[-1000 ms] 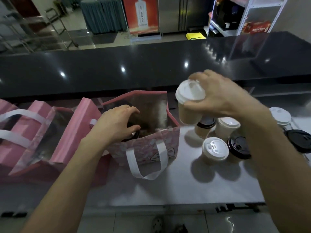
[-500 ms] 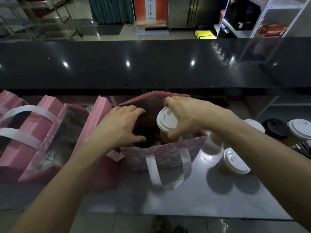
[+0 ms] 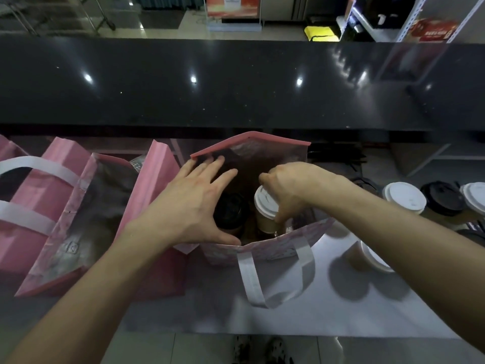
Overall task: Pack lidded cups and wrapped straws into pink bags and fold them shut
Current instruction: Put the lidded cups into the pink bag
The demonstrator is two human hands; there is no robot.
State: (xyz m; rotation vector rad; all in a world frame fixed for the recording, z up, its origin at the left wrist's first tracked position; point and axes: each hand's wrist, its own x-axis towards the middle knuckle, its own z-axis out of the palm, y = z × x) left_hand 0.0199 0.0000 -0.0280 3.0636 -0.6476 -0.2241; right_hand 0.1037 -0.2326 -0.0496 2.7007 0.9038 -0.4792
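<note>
Two cups sit inside the open pink bag (image 3: 262, 248) now: a black-lidded cup (image 3: 229, 210) already standing on the left side, and a white-lidded cup (image 3: 265, 206) going in beside it on the right, nearly touching. The right hand (image 3: 291, 187) grips the white-lidded cup from above, fingers curled round its lid and rim, cup lowered below the bag's mouth but not let go; whether it rests on the bottom can't be seen. The left hand (image 3: 194, 203) has its fingers spread flat, holding nothing, thumb on the near rim and fingertips at the far wall, keeping the mouth wide. Left of it more pink bags (image 3: 65, 206) stand on the counter (image 3: 315, 306), some tops folded, contents unclear. On the right, loose cups (image 3: 404, 197) with white and black lids wait outside, so plenty is left: more cups, straws (a dark bundle behind the bag might be them, can't tell), then folding this bag shut. Against a second ago: the white-lidded cup was up in the air right of the bag, half a second ago at the rim, now down inside; the left hand's fingers were curled over the near edge, now splayed open across the mouth.
</note>
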